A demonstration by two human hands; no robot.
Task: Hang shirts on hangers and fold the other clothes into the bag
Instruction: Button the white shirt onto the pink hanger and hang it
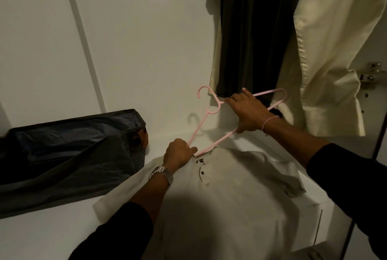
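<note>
One pale shirt (236, 192) lies spread front-up on the white table (41, 236), its collar pointing toward the wall and three dark buttons showing down the placket. One pink hanger (211, 111) is angled over the collar: its lower end is tucked into the neck opening, its hook (56, 91) points up and to the left near the wall, and its far shoulder reaches to the right in front of the hanging clothes.

Two hands are at work. The left hand (180, 152), with a metal watch (161, 173) on its wrist, has its fingers curled round the collar edge where the hanger enters it. The right hand (249, 111), wearing one thin pink-and-white bracelet (269, 122), grips the hanger across its frame, index finger stretched along the upper bar and thumb pressed on the lower bar. Both forearms come out of dark sleeves.

To the left of the shirt sits one dark bag (69, 152), its top fabric creased, with a brown patch at its near corner. Two garments hang above at the right: one dark green (251, 33), and one cream (330, 50) just beside it, partly overlapping.
</note>
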